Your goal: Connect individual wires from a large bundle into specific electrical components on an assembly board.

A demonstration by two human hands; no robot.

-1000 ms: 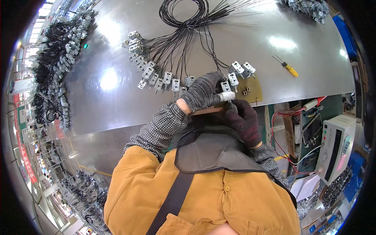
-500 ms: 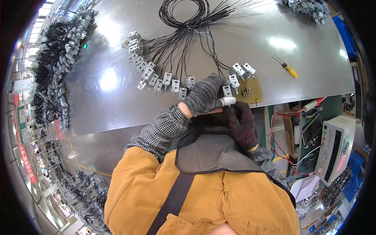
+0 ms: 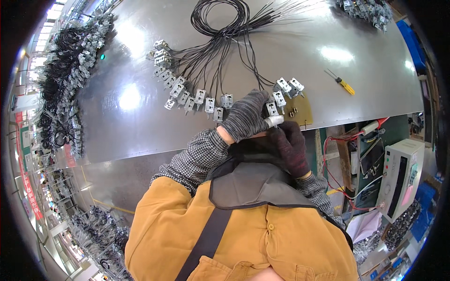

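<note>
My left hand, in a grey striped knit glove with white wrapping on a finger, closes on a small silvery metal box at the table's near edge. My right hand, in a dark maroon glove, is just below it, fingers curled and pressed together beside the box's lower end; anything in them is hidden. To the right are more such boxes by a tan board with small brass-coloured pieces on it. Several others form an arc on the left, with black wires running to a coil.
A yellow-handled screwdriver lies on the metal table, right of the board. Heaps of wired parts stand at the far left and back right. Below the right edge are a red-tipped probe and a pale instrument box.
My right hand has shifted slightly at the lower end of the metal box. My left hand keeps its hold, moving only a little.
</note>
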